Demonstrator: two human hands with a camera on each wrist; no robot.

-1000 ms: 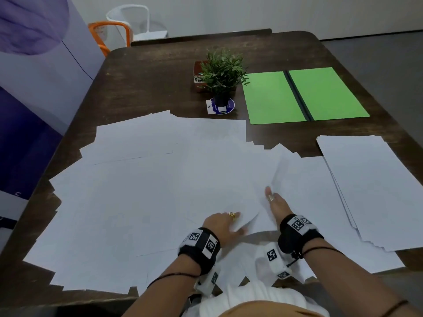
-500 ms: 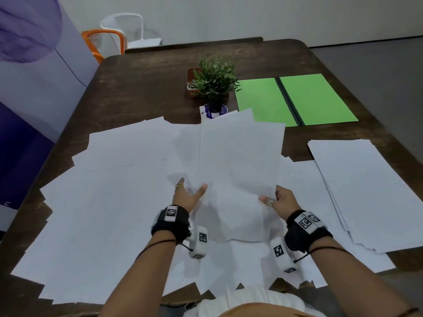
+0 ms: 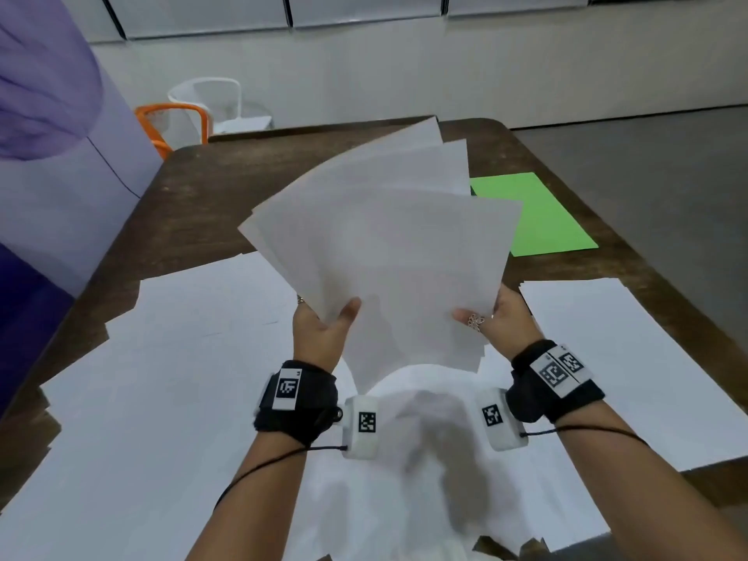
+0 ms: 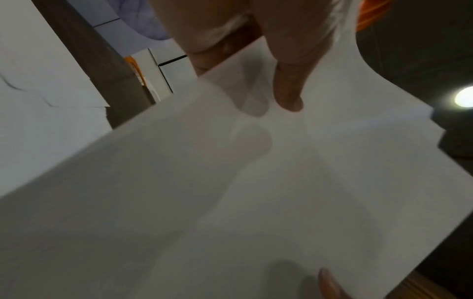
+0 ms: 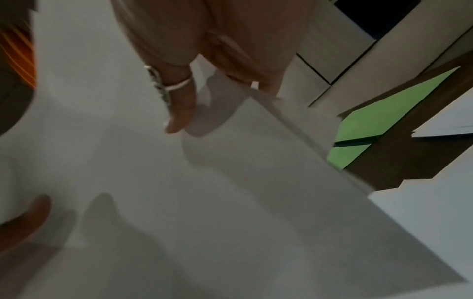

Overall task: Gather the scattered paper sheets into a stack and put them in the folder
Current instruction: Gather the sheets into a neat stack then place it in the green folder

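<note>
**Desk:** What has changed from half a second ago?

**Photographer:** The fanned bundle of white paper sheets, then low over the dark brown wooden table, is now raised in front of the chest, tilted away from the person, and hides the small potted plant that showed earlier. The head camera has tipped up too; the wall now shows.

**Desk:** Left to right, please.

**Photographer:** Loose white paper sheets still cover the table's left and near side. The left hand pinches the bundle's lower left edge, thumb on the near face, fingers behind. The right hand pinches the lower right edge the same way, ringed thumb on the front. Past it lies a squared pile of white sheets, and beyond that the open bright green card folder, flat on the table's far right, well apart from the bundle.

**Desk:** Hand pose?

**Photographer:** Both wrists are lifted clear of the table, palms facing each other, forearms converging from below.

**Desk:** How should this step be done well?

**Photographer:** As I judge it, the sheets are splayed at the top, so loosening both pinches slightly and tapping the bottom edge on the table would square them. Too tight a grip keeps them fanned; too loose and they slide out.
</note>
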